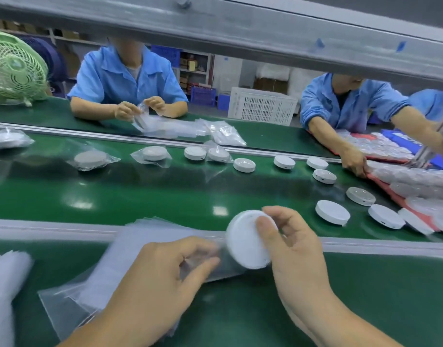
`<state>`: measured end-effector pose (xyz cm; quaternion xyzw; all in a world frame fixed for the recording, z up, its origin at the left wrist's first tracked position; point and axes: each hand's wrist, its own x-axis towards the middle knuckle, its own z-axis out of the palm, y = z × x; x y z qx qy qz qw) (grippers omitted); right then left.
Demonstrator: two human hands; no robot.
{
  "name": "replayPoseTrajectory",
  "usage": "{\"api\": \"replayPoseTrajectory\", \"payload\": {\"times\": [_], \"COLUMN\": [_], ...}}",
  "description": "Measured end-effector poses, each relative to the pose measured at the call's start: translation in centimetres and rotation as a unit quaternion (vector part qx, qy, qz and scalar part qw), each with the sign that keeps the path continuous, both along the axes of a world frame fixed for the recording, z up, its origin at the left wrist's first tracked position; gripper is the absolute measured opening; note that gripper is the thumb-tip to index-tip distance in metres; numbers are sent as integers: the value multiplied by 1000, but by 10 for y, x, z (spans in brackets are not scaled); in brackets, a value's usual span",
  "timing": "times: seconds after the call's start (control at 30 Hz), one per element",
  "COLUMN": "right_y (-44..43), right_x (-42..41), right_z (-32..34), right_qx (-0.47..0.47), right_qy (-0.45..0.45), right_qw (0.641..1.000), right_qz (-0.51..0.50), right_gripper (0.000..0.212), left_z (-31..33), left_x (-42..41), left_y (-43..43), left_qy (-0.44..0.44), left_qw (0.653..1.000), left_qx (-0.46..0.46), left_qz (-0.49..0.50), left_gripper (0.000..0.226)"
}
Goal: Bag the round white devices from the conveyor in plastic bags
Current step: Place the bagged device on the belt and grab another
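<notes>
White and round, the device [243, 244] sits tilted on edge in the right hand [295, 249], with the thumb across its face and the fingers curled round its rim. It is just above the grey rail [365, 246] between the near table [365, 301] and the conveyor [140, 194]. Its lower edge meets the mouth of a clear plastic bag [210, 270], which the left hand [165, 279] pinches between thumb and forefinger. Whether the device is partly inside the bag is blurred.

Under the left hand a loose stack of bags [102, 271] is fanned out on the table.

On the conveyor, bare devices [332, 212] lie flat in a scattered row towards the right. Further left, two bagged devices [90, 159] lie apart from each other.

Across the conveyor a worker in a blue shirt [125, 76] handles a bag with both hands. A second worker [345, 101] reaches over trays [400, 176] at the right. A green fan [15, 68] stands at the far left, and a white crate [261, 106] sits behind the line.
</notes>
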<state>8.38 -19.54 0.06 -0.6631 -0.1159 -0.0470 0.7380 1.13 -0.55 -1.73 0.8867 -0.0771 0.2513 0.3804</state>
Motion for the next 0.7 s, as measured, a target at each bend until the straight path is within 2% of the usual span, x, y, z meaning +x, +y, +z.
{"api": "replayPoseTrajectory", "payload": {"times": [0.07,0.13,0.2,0.27,0.3,0.4,0.5,0.57,0.63,0.7], "right_y": [-3,-11,-17,-20,-21,-22,-21,-22,-26,-30], "right_x": [3,7,13,16,17,18,21,20,21,21], "right_z": [-4,-3,-1,-2,-3,-5,-7,-9,-13,-17], "right_qx": [106,208,237,243,231,171,49,-35,-140,-231], "right_qy": [172,282,325,326,314,242,135,27,-131,-313], "right_qw": [979,937,914,910,917,953,989,999,981,921], "right_qz": [-7,10,51,79,80,61,44,23,-8,-10], "right_gripper": [14,13,10,23,26,26,22,17,23,22], "left_z": [3,5,7,9,10,11,6,-1,-2,-3], "left_x": [1,1,1,-3,-7,-6,-5,-5,-3,-2], "left_y": [5,9,7,2,2,0,-3,-4,-1,5], "left_qy": [-59,-81,-18,57,84,124,108,118,128,122], "left_qw": [994,978,964,970,977,982,973,963,959,966], "left_qx": [94,190,263,234,192,136,206,243,252,222], "left_qz": [25,6,-21,-24,-23,-46,-1,13,27,55], "left_gripper": [17,10,24,54,60,45,35,32,28,27]}}
